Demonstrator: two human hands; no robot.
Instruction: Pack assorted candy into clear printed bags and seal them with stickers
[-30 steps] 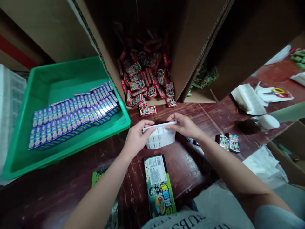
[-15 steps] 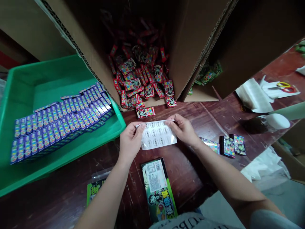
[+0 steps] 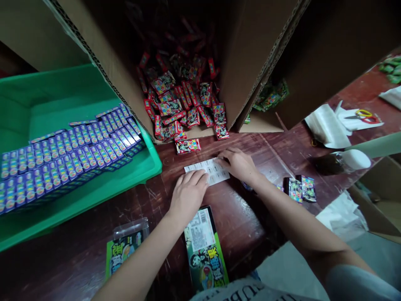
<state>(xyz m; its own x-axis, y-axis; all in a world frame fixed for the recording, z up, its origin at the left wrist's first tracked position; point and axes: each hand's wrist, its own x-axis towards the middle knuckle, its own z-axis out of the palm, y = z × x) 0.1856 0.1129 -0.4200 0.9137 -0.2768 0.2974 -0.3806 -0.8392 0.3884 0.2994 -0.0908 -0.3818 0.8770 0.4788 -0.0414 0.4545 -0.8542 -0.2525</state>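
A white sheet of round printed stickers [image 3: 216, 172] lies on the dark red table. My left hand [image 3: 189, 193] rests flat across its lower left part, fingers stretched out together. At the sheet's upper right edge, the bent fingers of my right hand [image 3: 239, 165] close on the edge; the fingertips are partly hidden. Just below the sheet lies a black and green candy box [image 3: 205, 257] with a white barcode label. Beyond the sheet is a single small red candy packet [image 3: 188, 146]. Part of another green box [image 3: 128, 246] with a clear plastic edge shows beside my left forearm.
A green tray [image 3: 153, 161] on the left holds rows of purple candy boxes [image 3: 65, 171]. Ahead, an open carton [image 3: 247, 54] contains many red packets. To the right are small dark packets [image 3: 294, 190], a white-lidded jar [image 3: 357, 159], scissors [image 3: 365, 116] and crumpled white plastic [image 3: 344, 215].
The sticker sheet went from being held up between both hands to lying on the table. My left hand moved from gripping its left edge to lying flat on it. The view shifted slightly.
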